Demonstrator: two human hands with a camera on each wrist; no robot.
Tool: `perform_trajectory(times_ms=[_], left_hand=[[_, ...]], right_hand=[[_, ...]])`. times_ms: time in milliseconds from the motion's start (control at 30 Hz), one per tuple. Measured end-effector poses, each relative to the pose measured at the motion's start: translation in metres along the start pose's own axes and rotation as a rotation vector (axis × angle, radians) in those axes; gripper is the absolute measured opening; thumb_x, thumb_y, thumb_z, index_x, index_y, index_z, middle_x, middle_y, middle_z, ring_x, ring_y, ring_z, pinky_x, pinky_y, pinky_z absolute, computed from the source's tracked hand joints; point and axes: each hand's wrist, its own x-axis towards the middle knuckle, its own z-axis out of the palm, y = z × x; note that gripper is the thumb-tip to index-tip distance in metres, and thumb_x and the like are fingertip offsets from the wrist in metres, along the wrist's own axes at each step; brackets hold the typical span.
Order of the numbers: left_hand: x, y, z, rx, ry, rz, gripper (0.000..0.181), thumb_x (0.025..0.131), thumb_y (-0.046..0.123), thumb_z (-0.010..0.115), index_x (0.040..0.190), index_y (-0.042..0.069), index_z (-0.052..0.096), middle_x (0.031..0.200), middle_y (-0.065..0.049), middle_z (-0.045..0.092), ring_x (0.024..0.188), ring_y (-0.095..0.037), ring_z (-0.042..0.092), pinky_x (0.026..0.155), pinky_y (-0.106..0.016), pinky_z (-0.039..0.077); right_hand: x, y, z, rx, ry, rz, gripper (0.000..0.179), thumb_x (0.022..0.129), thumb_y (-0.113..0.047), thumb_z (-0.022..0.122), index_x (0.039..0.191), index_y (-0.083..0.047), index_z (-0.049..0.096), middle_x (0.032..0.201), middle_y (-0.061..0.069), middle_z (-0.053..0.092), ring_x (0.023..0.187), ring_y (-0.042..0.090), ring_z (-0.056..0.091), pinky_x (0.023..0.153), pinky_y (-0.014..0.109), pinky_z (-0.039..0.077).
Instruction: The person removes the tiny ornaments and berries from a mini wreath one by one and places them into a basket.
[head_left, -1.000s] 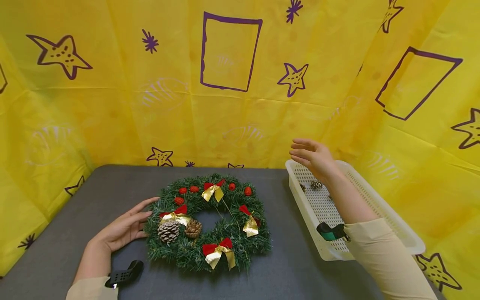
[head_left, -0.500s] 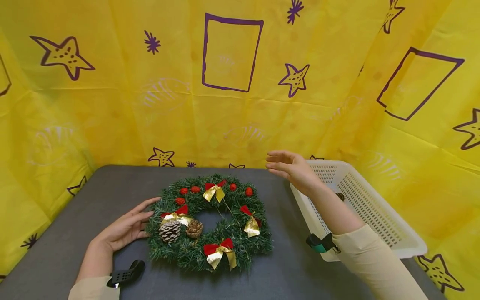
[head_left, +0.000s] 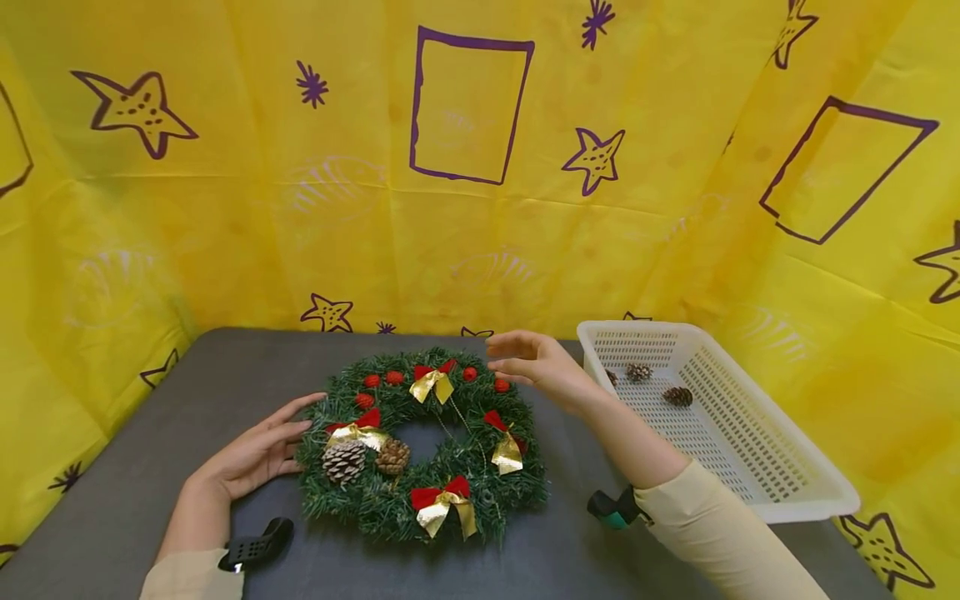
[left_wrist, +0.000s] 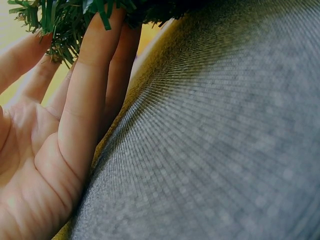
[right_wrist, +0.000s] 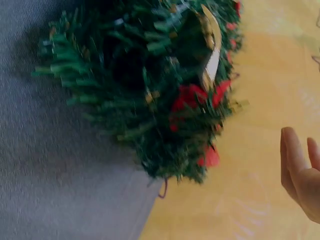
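Observation:
A green Christmas wreath (head_left: 375, 508) lies on the grey table, trimmed with red-and-gold bows (head_left: 444, 507), red berries (head_left: 394, 377), a frosted pinecone (head_left: 344, 462) and a brown pinecone (head_left: 393, 457). My left hand (head_left: 255, 454) rests at the wreath's left edge; in the left wrist view its extended fingers (left_wrist: 90, 75) touch the green tips. Over the wreath's upper right corner hovers my right hand (head_left: 543, 371), fingers loosely bent and nothing visible in them. The right wrist view shows part of that hand (right_wrist: 302, 175) apart from the blurred wreath (right_wrist: 125, 100).
At the right of the table (head_left: 247, 358) stands a white perforated basket (head_left: 750, 450) with a few pinecones (head_left: 678, 397) inside. Yellow patterned cloth (head_left: 480, 225) hangs behind and along both sides.
My right hand has moved left and lower, from above the basket to the wreath's upper right corner, uncovering the pinecones in the basket. The left hand has stayed at the wreath.

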Motion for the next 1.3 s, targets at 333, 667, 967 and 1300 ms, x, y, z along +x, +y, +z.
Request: perform_trajectory(times_ms=[333, 667, 967, 1300], left_hand=[[0.0, 0.0, 0.002, 0.008, 0.017, 0.0, 0.061, 0.11, 0.031, 0.032, 0.16, 0.034, -0.003, 0.16, -0.012, -0.037, 0.148, -0.051, -0.018, 0.112, -0.075, 0.016], [0.002, -0.002, -0.003, 0.029, 0.002, 0.016, 0.059, 0.11, 0.031, 0.03, 0.159, 0.037, -0.003, 0.159, -0.015, -0.037, 0.146, -0.054, -0.015, 0.111, -0.075, 0.019], [0.002, -0.002, -0.002, 0.015, -0.004, 0.015, 0.059, 0.11, 0.031, 0.03, 0.159, 0.038, -0.003, 0.159, -0.013, -0.037, 0.147, -0.052, -0.015, 0.112, -0.073, 0.022], [0.001, -0.002, -0.003, 0.029, -0.003, 0.014, 0.059, 0.11, 0.031, 0.03, 0.159, 0.038, -0.004, 0.159, -0.016, -0.037, 0.147, -0.052, -0.014, 0.111, -0.072, 0.024]], right_hand=[[0.006, 0.004, 0.03, -0.024, -0.107, 0.008, 0.044, 0.099, -0.006, 0.057, 0.142, 0.0, 0.048, 0.145, 0.027, 0.049, 0.131, 0.043, 0.053, 0.107, 0.049, 0.046], [0.007, 0.019, 0.058, -0.059, -0.182, 0.008, 0.043, 0.098, -0.01, 0.06, 0.14, -0.001, 0.052, 0.141, 0.022, 0.054, 0.12, 0.029, 0.062, 0.102, 0.039, 0.052], [0.01, 0.029, 0.082, -0.072, -0.22, 0.029, 0.04, 0.097, -0.015, 0.064, 0.135, -0.007, 0.058, 0.137, 0.016, 0.059, 0.118, 0.023, 0.063, 0.1, 0.035, 0.052], [0.015, 0.033, 0.1, -0.051, -0.239, 0.021, 0.039, 0.095, -0.01, 0.066, 0.133, -0.005, 0.06, 0.137, 0.016, 0.06, 0.113, 0.021, 0.065, 0.096, 0.032, 0.053]])
